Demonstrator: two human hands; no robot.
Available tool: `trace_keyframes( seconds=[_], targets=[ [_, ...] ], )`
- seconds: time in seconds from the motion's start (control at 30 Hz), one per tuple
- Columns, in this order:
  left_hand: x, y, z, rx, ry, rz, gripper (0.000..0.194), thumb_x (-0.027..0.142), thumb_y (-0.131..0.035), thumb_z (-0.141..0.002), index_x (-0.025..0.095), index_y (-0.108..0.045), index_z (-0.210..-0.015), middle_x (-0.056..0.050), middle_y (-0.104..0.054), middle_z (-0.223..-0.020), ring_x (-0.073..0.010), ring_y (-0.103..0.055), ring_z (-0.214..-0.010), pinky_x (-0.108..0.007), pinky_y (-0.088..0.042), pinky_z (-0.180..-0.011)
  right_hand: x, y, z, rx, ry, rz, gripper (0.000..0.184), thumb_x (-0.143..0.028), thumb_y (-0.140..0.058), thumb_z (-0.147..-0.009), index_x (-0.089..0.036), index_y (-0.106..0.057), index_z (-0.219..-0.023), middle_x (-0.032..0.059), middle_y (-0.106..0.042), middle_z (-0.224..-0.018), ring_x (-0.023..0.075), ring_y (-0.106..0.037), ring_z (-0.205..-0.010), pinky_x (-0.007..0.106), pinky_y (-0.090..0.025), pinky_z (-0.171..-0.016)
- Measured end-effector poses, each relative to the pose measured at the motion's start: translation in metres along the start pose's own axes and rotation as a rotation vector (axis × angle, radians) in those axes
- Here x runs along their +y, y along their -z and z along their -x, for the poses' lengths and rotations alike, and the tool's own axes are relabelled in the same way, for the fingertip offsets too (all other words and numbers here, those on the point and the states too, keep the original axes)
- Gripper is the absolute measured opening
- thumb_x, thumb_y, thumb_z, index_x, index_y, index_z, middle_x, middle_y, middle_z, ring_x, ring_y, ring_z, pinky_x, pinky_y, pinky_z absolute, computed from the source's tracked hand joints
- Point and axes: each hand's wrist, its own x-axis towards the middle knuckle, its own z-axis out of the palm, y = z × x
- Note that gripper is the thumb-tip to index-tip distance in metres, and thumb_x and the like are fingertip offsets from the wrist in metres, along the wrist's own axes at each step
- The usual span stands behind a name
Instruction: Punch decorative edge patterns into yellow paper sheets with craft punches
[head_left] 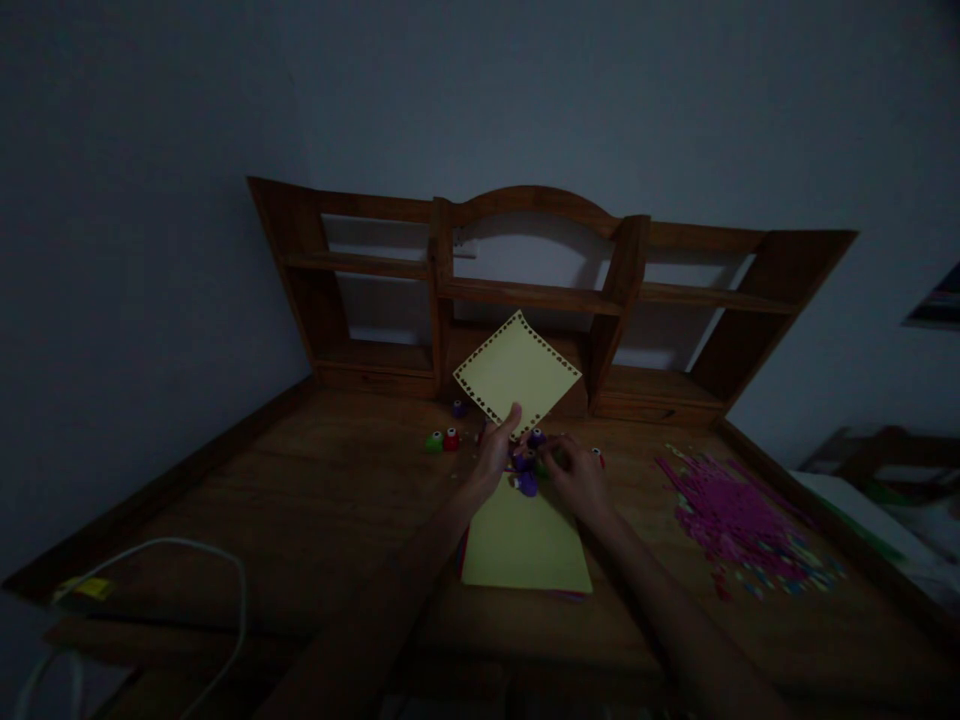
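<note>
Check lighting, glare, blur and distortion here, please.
Head view: dim and underexposed, forearms fading into the dark lower edge; no obvious glare; the punched yellow sheet stays readable; small purple paper punches near the right hand look soft; the wooden desk hutch splays outward, suggesting wide-angle distortion.

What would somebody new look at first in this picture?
Probably the pale yellow paper with little holes along its edges, held up in the left hand in the middle. Next, the bright pink heap of paper strips on the right side of the desk. Then the wooden shelf across the back, against the wall.
</note>
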Motion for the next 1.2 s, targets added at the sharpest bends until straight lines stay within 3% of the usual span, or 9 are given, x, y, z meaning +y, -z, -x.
trace_keyframes(
  seconds=[0.17, 0.3, 0.4, 0.53, 0.63, 0.73, 0.87, 1.0, 1.2],
  targets=[
    [-0.003, 0.005, -0.006, 0.119, -0.053, 0.003, 0.049, 0.063, -0.07, -0.076, 0.015, -0.061, -0.071, 0.003, -0.047, -0.047, -0.0075, -0.038, -0.039, -0.022, -0.03, -0.041, -0.015, 0.001, 0.006, -0.127, -0.021, 0.147, 0.034, -0.05, -0.053, -0.091, -0.022, -0.068, -0.078, 0.0057, -0.069, -0.073, 0.0229, -0.064, -0.071, 0.031, -0.043, -0.066],
    [-0.003, 0.006, -0.007, 0.182, -0.073, -0.028, 0.047, 0.061, -0.072, -0.075, 0.015, -0.063, -0.077, 0.004, -0.047, -0.05, -0.0079, -0.038, -0.04, -0.022, -0.03, -0.041, -0.021, 0.0, 0.013, -0.209, 0.038, 0.264, 0.041, -0.063, -0.059, -0.084, -0.026, -0.074, -0.086, 0.0101, -0.072, -0.083, 0.0297, -0.065, -0.084, 0.035, -0.043, -0.069],
    [-0.005, 0.007, -0.006, 0.189, -0.065, -0.072, 0.049, 0.064, -0.07, -0.076, 0.016, -0.062, -0.073, 0.003, -0.046, -0.048, -0.0092, -0.039, -0.04, -0.024, -0.03, -0.041, -0.023, -0.004, 0.017, -0.235, 0.035, 0.267, 0.043, -0.065, -0.063, -0.08, -0.026, -0.074, -0.096, 0.0109, -0.072, -0.082, 0.0303, -0.065, -0.082, 0.037, -0.044, -0.071],
    [-0.007, 0.009, -0.006, 0.15, -0.068, -0.092, 0.054, 0.069, -0.065, -0.077, 0.016, -0.059, -0.065, 0.002, -0.047, -0.049, -0.0095, -0.04, -0.041, -0.024, -0.031, -0.043, -0.025, -0.012, 0.019, -0.218, -0.053, 0.205, 0.038, -0.056, -0.065, -0.081, -0.025, -0.073, -0.102, 0.0107, -0.072, -0.083, 0.029, -0.065, -0.079, 0.037, -0.044, -0.07],
    [-0.008, 0.011, -0.008, 0.133, -0.07, -0.081, 0.058, 0.071, -0.062, -0.078, 0.016, -0.056, -0.061, 0.002, -0.045, -0.049, -0.0091, -0.04, -0.041, -0.023, -0.031, -0.042, -0.025, -0.014, 0.015, -0.234, -0.144, -0.097, 0.033, -0.052, -0.058, -0.086, -0.024, -0.071, -0.099, 0.0065, -0.071, -0.082, 0.0241, -0.064, -0.075, 0.033, -0.045, -0.065],
    [-0.008, 0.013, -0.01, 0.124, -0.083, -0.041, 0.058, 0.071, -0.061, -0.078, 0.017, -0.054, -0.058, 0.002, -0.043, -0.047, -0.0081, -0.039, -0.039, -0.023, -0.03, -0.041, -0.021, -0.015, 0.009, -0.329, -0.272, -0.645, 0.036, -0.054, -0.054, -0.089, -0.022, -0.069, -0.09, 0.0021, -0.067, -0.074, 0.017, -0.057, -0.059, 0.028, -0.042, -0.056],
    [-0.007, 0.014, -0.01, 0.126, -0.046, 0.006, 0.057, 0.071, -0.061, -0.079, 0.017, -0.056, -0.06, 0.002, -0.042, -0.046, -0.0077, -0.035, -0.036, -0.023, -0.026, -0.037, -0.015, -0.014, 0.005, -0.392, -0.317, -1.149, 0.029, -0.048, -0.068, -0.084, -0.019, -0.069, -0.084, 0.0041, -0.068, -0.082, 0.0119, -0.052, -0.053, 0.027, -0.042, -0.055],
    [-0.006, 0.012, -0.008, 0.119, -0.045, 0.024, 0.056, 0.07, -0.061, -0.079, 0.017, -0.058, -0.062, 0.002, -0.042, -0.047, -0.008, -0.036, -0.036, -0.024, -0.026, -0.036, -0.016, -0.011, 0.005, -0.412, -0.31, -1.283, 0.023, -0.039, -0.076, -0.08, -0.019, -0.072, -0.089, 0.0044, -0.069, -0.086, 0.0116, -0.056, -0.06, 0.026, -0.044, -0.058],
    [-0.004, 0.012, -0.007, 0.094, -0.017, 0.002, 0.059, 0.072, -0.059, -0.08, 0.017, -0.055, -0.058, 0.002, -0.039, -0.045, -0.0081, -0.036, -0.035, -0.023, -0.025, -0.035, -0.02, -0.007, 0.007, -0.385, -0.327, -1.244, 0.035, -0.04, -0.084, -0.07, -0.02, -0.073, -0.096, 0.0025, -0.07, -0.082, 0.0115, -0.054, -0.058, 0.027, -0.043, -0.058]
  ],
)
